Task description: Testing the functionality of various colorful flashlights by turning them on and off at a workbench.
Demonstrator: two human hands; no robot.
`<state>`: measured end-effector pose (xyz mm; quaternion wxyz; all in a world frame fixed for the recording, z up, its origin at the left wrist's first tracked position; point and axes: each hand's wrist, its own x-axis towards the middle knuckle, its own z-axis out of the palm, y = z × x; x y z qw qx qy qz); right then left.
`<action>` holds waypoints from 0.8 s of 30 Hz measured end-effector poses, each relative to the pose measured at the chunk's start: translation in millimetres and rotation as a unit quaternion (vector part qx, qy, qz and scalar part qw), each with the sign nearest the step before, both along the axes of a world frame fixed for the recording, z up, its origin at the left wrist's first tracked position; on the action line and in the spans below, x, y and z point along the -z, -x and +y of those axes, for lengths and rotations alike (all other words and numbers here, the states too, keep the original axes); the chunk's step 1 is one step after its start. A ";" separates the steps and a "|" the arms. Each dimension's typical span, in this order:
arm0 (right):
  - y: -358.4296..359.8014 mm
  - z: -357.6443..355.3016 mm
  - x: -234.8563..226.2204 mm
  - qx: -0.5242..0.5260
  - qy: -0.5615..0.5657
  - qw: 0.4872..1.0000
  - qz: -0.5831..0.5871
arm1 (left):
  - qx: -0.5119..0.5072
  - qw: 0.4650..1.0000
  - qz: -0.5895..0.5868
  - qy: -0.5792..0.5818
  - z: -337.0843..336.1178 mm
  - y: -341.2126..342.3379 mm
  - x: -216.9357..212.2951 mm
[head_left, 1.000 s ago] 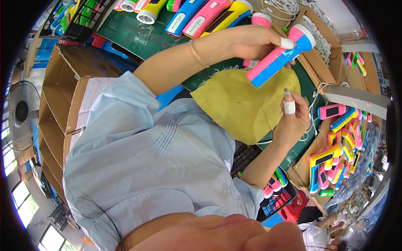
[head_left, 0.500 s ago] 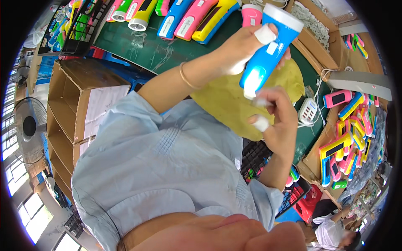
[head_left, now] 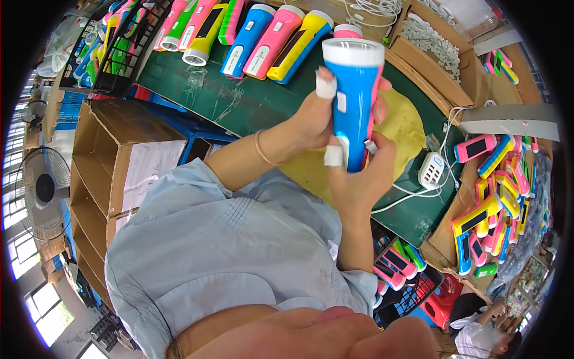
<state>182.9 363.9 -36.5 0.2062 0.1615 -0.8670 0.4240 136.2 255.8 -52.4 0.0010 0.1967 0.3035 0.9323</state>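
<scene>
A blue flashlight with a white head and a pink side (head_left: 354,99) is held upright in both hands above a yellow cloth (head_left: 406,122) on the green tabletop. My left hand (head_left: 314,116) is closed around its upper body, a white-wrapped thumb beside the head. Lower down, my right hand (head_left: 362,182) grips the tail end between white-wrapped thumb and fingers. A bright glint shows on the casing near my right thumb. Behind the flashlight stands a pink one (head_left: 347,30), mostly hidden. Several more flashlights lie in a row at the far side, among them a blue one (head_left: 248,42).
A white multi-port charger (head_left: 431,170) with cables lies at the right. Beyond it, a carton holds many coloured flashlights (head_left: 478,215). An open box of white parts (head_left: 427,45) stands far right. Cardboard compartments (head_left: 95,179) and a black basket (head_left: 122,75) are at left.
The flashlight has come down toward me and turned more upright. My right hand, apart from it before, now grips its tail end. My left hand keeps its hold.
</scene>
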 end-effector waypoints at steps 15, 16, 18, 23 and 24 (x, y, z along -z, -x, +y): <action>10.8 53.4 27.8 -0.143 0.214 0.905 -0.340 | -0.038 0.912 -0.193 0.360 -24.5 -19.0 -29.7; 9.1 52.2 29.0 -0.148 0.208 0.918 -0.302 | -0.036 0.912 -0.195 0.359 -24.1 -19.5 -30.2; 11.0 51.1 22.3 -0.146 0.196 0.919 -0.308 | -0.047 0.877 -0.182 0.443 -23.9 -18.6 -29.0; 22.0 56.6 -6.8 -0.192 0.237 0.913 -0.272 | -0.073 0.871 -0.063 0.482 -28.0 -13.8 -16.8; 25.7 60.0 -11.8 -0.218 0.270 0.896 -0.277 | -0.055 0.881 -0.013 0.470 -29.3 -12.6 -18.7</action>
